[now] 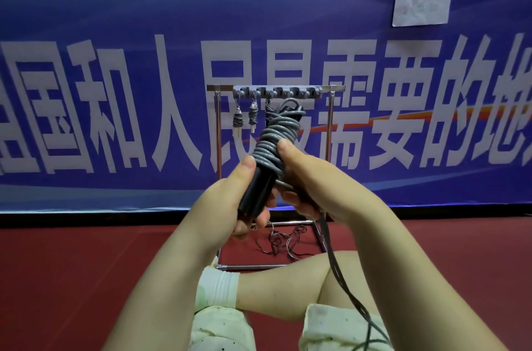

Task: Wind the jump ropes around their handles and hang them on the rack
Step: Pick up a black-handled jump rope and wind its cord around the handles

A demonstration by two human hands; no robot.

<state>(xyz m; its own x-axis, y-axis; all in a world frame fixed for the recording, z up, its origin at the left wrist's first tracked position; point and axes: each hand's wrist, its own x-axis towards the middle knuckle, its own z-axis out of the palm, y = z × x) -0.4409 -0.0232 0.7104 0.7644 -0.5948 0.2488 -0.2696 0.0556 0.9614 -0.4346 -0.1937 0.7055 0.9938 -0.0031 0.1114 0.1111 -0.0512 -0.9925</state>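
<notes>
Grey plastic-coated cord is lying in tight coils around the black handles (254, 191), the bundle held just below the frame's centre. The left hand (236, 206) is gripping the lower end of the handles, thumb pressing up the side, while the right hand (299, 175) is curling round the jump rope (273, 143) coils, thumb on top, with the loose tail trailing from beneath it toward five o'clock. The cord looks light, springy and a little slick — likely to unwind if released, so the firmest hold is probably on the coils and handle together. Outward at twelve o'clock the rack (331, 132) is standing, three wound ropes (253, 116) already hanging from its hook bar (276, 91); the free hooks are sitting right of them. A thin tangled cord (283, 241) is lying on the red floor (86, 264) inside the rack's base — and a blue banner (115, 19) is backing everything.
</notes>
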